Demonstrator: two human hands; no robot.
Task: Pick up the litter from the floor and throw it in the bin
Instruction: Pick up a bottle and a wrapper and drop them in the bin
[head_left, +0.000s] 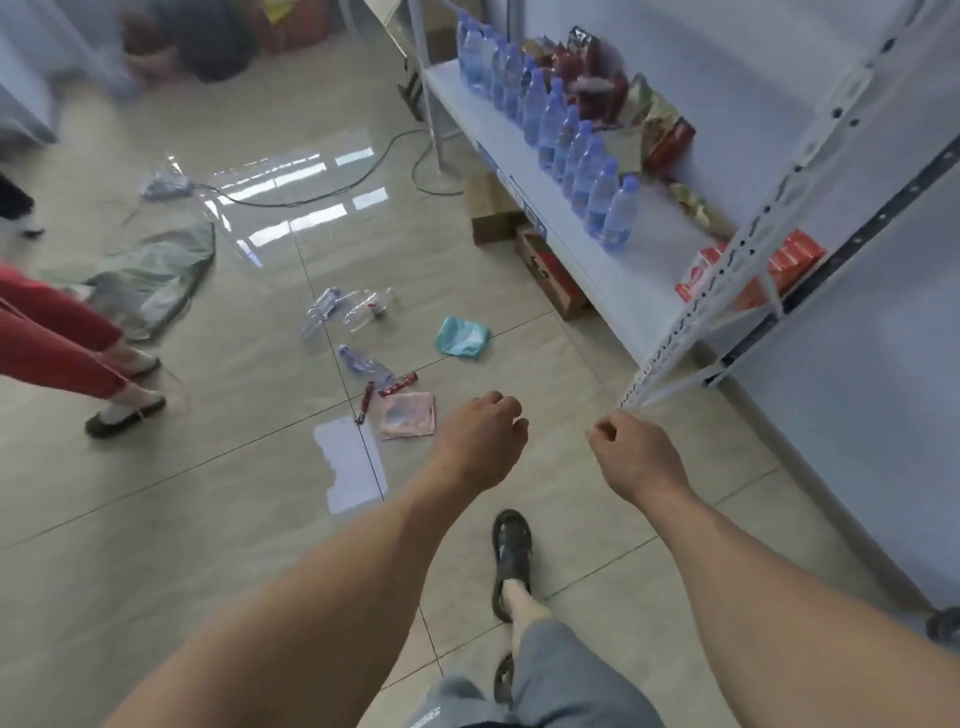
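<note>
Litter lies scattered on the tiled floor ahead of me. A teal packet (462, 338) lies farthest right. Crushed clear bottles (345, 310) lie beyond a small bottle (363, 365). Closer are a red wrapper (399, 385), a thin red stick (365, 401) and a pink packet (408, 415). My left hand (480, 439) hangs just right of the pink packet, fingers curled, holding nothing. My right hand (636, 457) is loosely closed and empty, near the shelf corner. No bin is clearly visible.
A white metal shelf (587, 260) with water bottles (571, 140) and snack packs runs along the right. Cardboard boxes (550, 270) sit under it. Another person's legs in red trousers (57, 338) stand at left. A grey bag (156, 275) and a cable (322, 195) lie farther away.
</note>
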